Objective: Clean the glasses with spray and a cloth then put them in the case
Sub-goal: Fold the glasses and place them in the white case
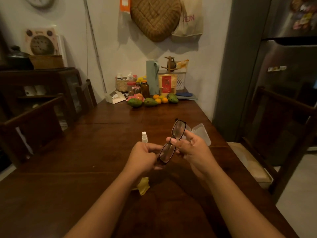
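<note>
Glasses (172, 141): dark frame, gripped by both hands, left (145, 156) at 7 o'clock end, right (192, 148) pinching bridge; spray (144, 137), case (199, 133), cloth (143, 185) on desk (85, 152)

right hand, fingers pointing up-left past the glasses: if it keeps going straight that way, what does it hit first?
Probably the spray bottle. The right hand holds the glasses, fingers aimed towards the left hand and the bottle beyond. Depth is unclear, so it may pass above it.

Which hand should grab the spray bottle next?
Left. The spray bottle stands just beyond the left hand; the right hand could keep pinching the glasses at the bridge.
</note>
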